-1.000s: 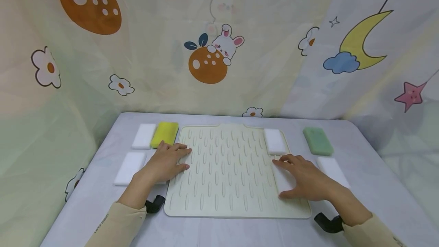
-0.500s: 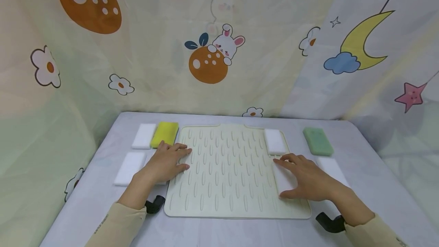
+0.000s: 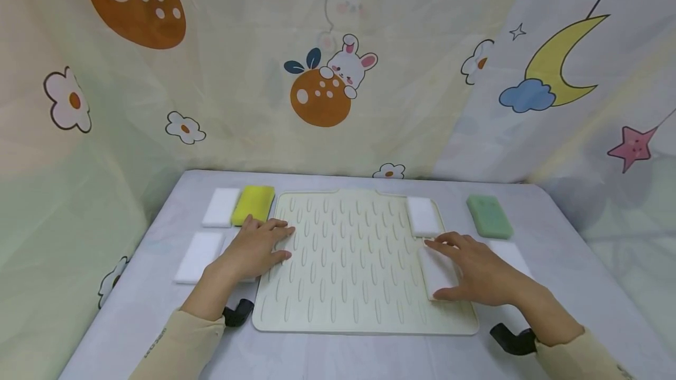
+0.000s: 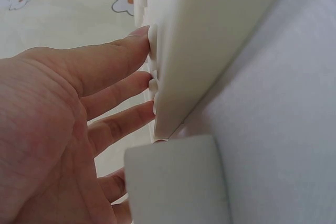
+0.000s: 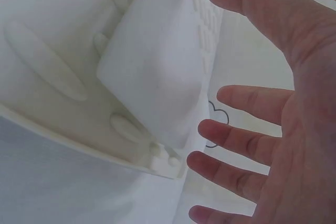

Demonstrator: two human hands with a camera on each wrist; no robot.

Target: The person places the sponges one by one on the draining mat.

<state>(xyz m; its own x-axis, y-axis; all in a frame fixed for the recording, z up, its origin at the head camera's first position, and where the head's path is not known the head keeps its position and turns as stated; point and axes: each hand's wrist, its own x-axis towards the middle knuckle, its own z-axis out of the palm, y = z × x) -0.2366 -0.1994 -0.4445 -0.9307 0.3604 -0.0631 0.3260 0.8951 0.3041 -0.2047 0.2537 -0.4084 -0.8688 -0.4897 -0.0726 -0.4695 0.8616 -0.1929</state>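
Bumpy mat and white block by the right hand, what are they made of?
The bumpy mat looks like matt silicone or plastic: its ridges seem moulded in. The white block looks like dull, smooth foam, maybe sponge: no shine, softly rounded corners.

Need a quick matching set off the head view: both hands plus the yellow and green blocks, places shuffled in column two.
Things
1. yellow block
2. green block
3. left hand
4. right hand

Places
A. fingertips at the left edge of the ribbed mat
B. off the mat, to its right
C. spread over the nearer white block on the mat
D. off the mat, to its left, next to another white block

Pairs: 1-D, 2-B, 3-A, 4-C
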